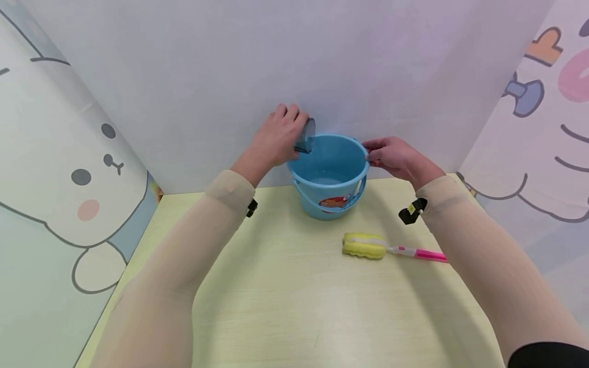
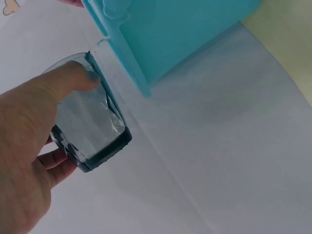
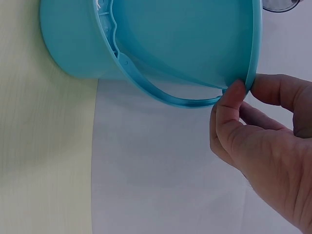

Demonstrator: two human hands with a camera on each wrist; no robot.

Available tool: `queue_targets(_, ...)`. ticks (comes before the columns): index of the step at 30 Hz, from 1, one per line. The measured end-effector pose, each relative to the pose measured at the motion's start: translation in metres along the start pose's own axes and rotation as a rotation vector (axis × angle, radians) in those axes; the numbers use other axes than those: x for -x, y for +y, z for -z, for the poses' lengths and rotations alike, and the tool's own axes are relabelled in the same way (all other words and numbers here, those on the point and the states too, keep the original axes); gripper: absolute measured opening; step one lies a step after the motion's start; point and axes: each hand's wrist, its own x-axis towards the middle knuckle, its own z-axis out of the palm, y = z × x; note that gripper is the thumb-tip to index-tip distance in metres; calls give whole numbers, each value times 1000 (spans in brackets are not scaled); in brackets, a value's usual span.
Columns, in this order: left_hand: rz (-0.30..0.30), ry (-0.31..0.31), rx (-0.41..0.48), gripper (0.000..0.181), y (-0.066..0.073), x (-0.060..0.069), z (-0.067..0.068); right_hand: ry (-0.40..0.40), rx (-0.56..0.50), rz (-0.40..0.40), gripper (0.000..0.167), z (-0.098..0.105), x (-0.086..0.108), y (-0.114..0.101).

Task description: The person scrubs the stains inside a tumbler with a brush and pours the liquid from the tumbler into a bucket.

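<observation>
My left hand grips a clear, grey-tinted cup at the left rim of a blue bucket. The cup is tipped over on its side, its mouth towards the bucket. In the left wrist view the thumb lies along the wall of the cup, and other fingers show beyond its far side. My right hand pinches the bucket's right rim between thumb and fingers; the right wrist view shows this grip beside one end of the handle. The bucket stands upright on the table, its handle hanging down in front.
A sponge brush with a yellow head and a pink and white handle lies in front of the bucket, partly behind my right sleeve. A pale wall covering rises behind the light wooden table, with cartoon-printed panels on both sides.
</observation>
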Motion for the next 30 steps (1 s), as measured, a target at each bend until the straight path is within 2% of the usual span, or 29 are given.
queue_targets(16, -10, -9, -13, 78, 5, 0, -2, -14, -41, -9, 56, 3, -1, 3)
queue_targets(30, -39, -2, -42, 74, 8, -2, -11, -35, -72, -7, 56, 6, -3, 6)
